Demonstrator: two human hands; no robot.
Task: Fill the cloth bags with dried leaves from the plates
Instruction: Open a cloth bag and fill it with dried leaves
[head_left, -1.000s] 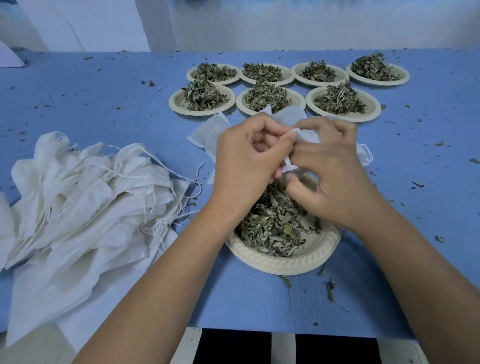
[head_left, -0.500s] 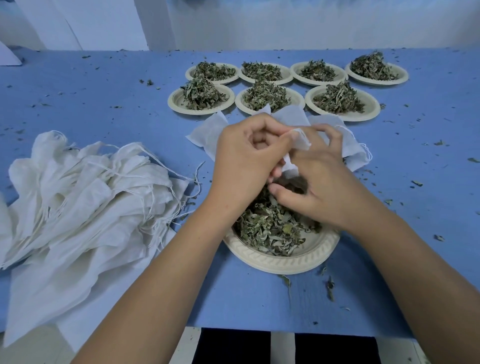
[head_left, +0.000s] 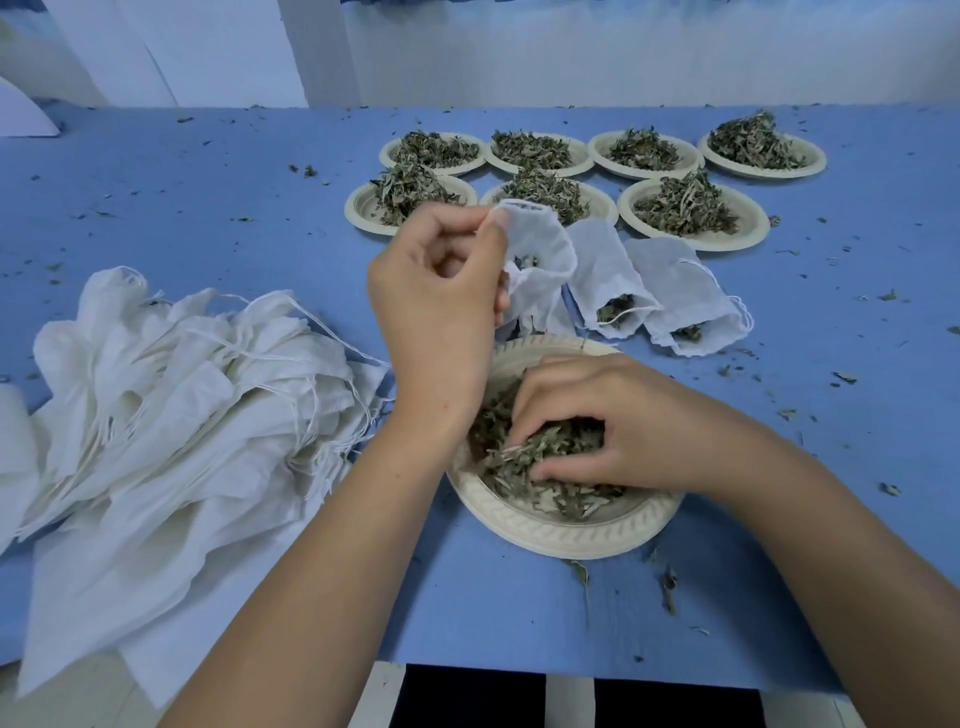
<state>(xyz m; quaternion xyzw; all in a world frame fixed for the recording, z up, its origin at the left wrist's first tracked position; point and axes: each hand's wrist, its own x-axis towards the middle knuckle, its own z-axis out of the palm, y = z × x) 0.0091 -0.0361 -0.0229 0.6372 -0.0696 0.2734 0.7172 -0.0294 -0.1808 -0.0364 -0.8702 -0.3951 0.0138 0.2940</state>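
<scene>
Cloth bag (head_left: 541, 255) pinched by raised left hand (head_left: 437, 304); right hand (head_left: 615, 426) curled round dried leaves (head_left: 519, 462) on plate (head_left: 561, 538).

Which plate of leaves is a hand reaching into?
The beige paper plate nearest the person; the right hand grips its dried leaves, seven others sit untouched.

Table cover (head_left: 208, 218): plain blue, flecked with dark green crumbs.
Near plate (head_left: 561, 538): cream, embossed braid-like rim.
Dried leaves (head_left: 524, 457): dull grey-green, some paler.
Far plates (head_left: 756, 224): cream.
Held bag (head_left: 545, 244): white, sheer.
Bag pile (head_left: 182, 415), left: off-white, white drawstrings.
Striped surface (head_left: 467, 696), nearest: black and white.
</scene>
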